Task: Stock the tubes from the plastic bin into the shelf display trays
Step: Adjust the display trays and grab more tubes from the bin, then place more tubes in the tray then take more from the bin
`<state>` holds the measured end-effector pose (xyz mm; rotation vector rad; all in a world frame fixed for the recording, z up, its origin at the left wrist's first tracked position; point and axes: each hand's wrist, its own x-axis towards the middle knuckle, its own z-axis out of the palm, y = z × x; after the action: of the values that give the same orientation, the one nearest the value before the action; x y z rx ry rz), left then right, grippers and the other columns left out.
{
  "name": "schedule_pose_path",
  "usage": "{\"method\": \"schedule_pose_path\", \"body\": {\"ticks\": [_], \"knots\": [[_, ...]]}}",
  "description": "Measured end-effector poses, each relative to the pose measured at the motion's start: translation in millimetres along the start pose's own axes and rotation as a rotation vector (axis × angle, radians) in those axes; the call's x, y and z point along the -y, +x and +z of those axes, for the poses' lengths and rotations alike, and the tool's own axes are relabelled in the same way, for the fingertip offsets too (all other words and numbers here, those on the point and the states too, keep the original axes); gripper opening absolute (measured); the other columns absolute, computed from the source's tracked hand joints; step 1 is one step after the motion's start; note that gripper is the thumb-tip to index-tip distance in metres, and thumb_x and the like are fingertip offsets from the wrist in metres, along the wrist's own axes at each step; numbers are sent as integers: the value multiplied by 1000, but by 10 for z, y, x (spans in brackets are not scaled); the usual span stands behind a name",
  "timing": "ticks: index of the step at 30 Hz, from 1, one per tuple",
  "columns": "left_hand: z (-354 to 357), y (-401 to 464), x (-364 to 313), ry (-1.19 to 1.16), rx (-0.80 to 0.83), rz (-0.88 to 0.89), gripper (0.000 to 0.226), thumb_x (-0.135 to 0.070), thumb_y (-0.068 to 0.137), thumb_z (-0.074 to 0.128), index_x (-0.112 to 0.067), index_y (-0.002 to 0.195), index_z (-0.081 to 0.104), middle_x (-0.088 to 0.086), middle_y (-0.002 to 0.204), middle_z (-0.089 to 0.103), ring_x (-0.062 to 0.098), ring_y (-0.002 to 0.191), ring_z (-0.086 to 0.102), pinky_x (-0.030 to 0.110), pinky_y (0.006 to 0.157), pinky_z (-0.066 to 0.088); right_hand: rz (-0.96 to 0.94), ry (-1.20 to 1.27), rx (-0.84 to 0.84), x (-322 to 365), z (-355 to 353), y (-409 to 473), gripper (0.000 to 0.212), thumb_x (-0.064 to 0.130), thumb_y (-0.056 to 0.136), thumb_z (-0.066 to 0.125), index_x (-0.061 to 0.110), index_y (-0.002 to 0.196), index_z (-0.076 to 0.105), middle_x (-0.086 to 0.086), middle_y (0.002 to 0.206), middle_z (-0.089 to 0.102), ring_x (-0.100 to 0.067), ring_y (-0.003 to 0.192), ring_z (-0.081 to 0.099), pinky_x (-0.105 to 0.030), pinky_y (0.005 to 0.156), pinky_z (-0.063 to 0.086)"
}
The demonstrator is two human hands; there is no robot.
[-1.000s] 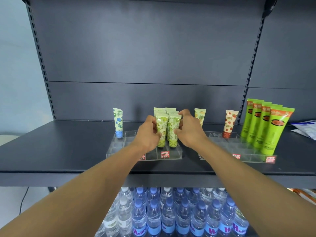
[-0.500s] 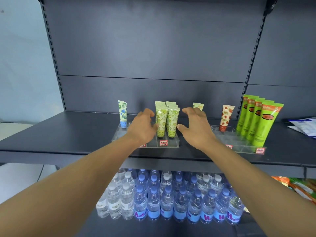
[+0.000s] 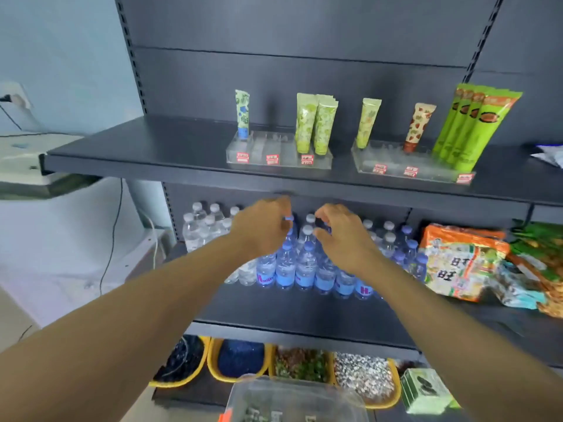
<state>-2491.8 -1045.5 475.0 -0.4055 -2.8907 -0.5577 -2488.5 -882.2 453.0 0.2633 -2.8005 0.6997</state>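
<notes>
Two clear display trays stand on the upper shelf. The left tray holds a blue-floral tube at its left and a cluster of green-patterned tubes at its right. The right tray holds a pale green tube, a strawberry tube and several tall lime tubes. My left hand and my right hand hang empty below the shelf edge, fingers loosely curled, in front of the water bottles. The clear plastic bin sits at the bottom, with tubes dimly seen inside.
Water bottles fill the middle shelf, with snack bags to their right. Yellow bowls of dry goods line the lowest shelf beside a green box. A white packet lies at the upper shelf's right end.
Both hands let go of the green-patterned tubes and dropped away from the left tray to below the shelf edge. The camera tilted down, bringing the lower shelves and the bin into view.
</notes>
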Motion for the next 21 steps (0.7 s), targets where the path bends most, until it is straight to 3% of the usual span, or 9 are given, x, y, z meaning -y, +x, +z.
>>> {"method": "schedule_pose_path", "body": {"ticks": [9,13,16,18,21], "knots": [[1395,-758,590,-39,433,-46,22,-27,94,47,-15,110,55,10,116,62,30,109,56,42,90,48,265,-6,320,-443,1132,-956,33,22,93,53,9,123,51,-13,124,53,-30,112,54,-39,92,46],[2062,-1195,894,-19,594,-75,25,-27,95,45,-14,114,53,10,118,61,31,109,56,43,87,49,395,26,445,-703,1693,-1470,52,35,79,40,7,120,54,-13,117,56,-28,108,55,-30,86,42],[2582,-1511,1134,-28,699,-132,26,-30,95,44,-17,115,53,7,117,62,28,106,59,43,85,51,447,37,538,-979,2150,-1830,35,22,90,49,8,122,51,-11,119,56,-24,109,54,-30,89,44],[2915,-1711,1264,-33,761,-194,25,-29,94,45,-17,115,53,6,117,62,27,106,59,42,86,51,472,36,598,-1190,2467,-2029,36,19,91,52,8,125,50,-11,120,57,-25,112,54,-34,93,46],[3412,-1990,1440,-13,840,-290,25,-28,93,47,-18,117,50,4,116,61,26,107,57,38,86,50,515,30,678,-1471,2918,-2280,30,18,90,54,7,118,52,-12,111,59,-27,105,58,-34,86,49]]}}
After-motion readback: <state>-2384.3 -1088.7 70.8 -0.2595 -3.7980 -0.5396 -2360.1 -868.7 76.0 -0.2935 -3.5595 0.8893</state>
